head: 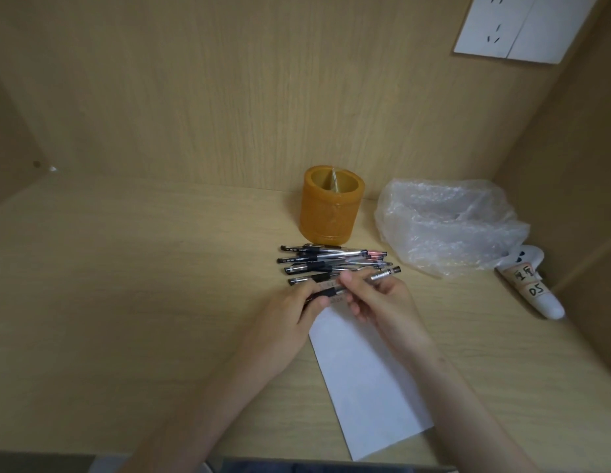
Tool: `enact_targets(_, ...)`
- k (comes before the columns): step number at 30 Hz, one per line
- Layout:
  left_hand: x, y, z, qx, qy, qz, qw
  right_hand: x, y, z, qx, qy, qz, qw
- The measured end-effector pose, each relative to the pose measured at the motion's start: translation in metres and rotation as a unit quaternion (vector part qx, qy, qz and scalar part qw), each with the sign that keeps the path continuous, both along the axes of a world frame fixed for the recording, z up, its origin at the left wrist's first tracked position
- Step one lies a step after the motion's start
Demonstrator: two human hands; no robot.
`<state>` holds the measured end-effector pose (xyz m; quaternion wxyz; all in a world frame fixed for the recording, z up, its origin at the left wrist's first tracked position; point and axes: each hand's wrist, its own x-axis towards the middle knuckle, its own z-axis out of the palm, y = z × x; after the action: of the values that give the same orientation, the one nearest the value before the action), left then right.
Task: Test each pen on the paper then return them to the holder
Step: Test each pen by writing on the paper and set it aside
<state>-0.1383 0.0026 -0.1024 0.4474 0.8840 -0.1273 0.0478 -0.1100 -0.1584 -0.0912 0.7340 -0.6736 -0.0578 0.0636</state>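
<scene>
So both hands are on one pen (382, 275) right now, held just above the far end of the paper (369, 387). The left hand (290, 315) pinches the dark end of it, and the right hand (386, 302) has thumb and fingers curled round the clear barrel, with the tail sticking out to the right. My guess is the cap's about to come off, but I can't actually see a tip.

The rest of the pens (331, 259) lie in a loose heap on the tabletop, side by side and overlapping a bit, just in front of the orange holder (331, 208). The holder stands upright near the back edge and looks empty from here. The paper runs from under the hands down to the near edge.

Handling-wise these should be easy: light, stiff plastic sticks with smooth barrels, so they'll probably roll if nudged. I'd grab each one mid-barrel or by the dark grip section. The paper is thin and may slide while scribbling, so pinning it with the free hand seems smart.

A crumpled plastic bag (447, 223) sits toward the back right corner.
</scene>
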Motion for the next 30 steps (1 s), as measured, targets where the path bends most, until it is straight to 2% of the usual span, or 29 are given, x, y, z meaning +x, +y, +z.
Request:
enact_targets(4,-0.004,-0.004,0.005,0.014,-0.020,0.010,1.000,-0.001,-0.001,0.002,-0.021,-0.015,0.021,0.999)
enact_targets(10,0.000,-0.004,0.003,-0.040,0.015,-0.007,0.999,0.000,-0.008,0.004,-0.016,-0.025,0.041,0.999)
enact_targets(14,-0.003,-0.003,0.001,-0.032,0.038,0.022,0.999,0.011,-0.013,0.004,0.050,0.014,0.005,0.999)
enact_targets(19,-0.008,-0.001,-0.005,0.048,0.039,-0.003,0.998,0.033,-0.032,0.010,0.029,0.061,-0.034,0.997)
enact_targets(24,-0.009,-0.003,-0.011,0.154,0.000,-0.021,0.988,0.032,-0.017,0.002,-0.093,-0.012,-0.093,0.991)
enact_targets(30,-0.009,-0.005,-0.013,0.181,-0.038,-0.024,0.982,0.035,-0.004,-0.017,-0.101,-0.046,-0.133,0.985)
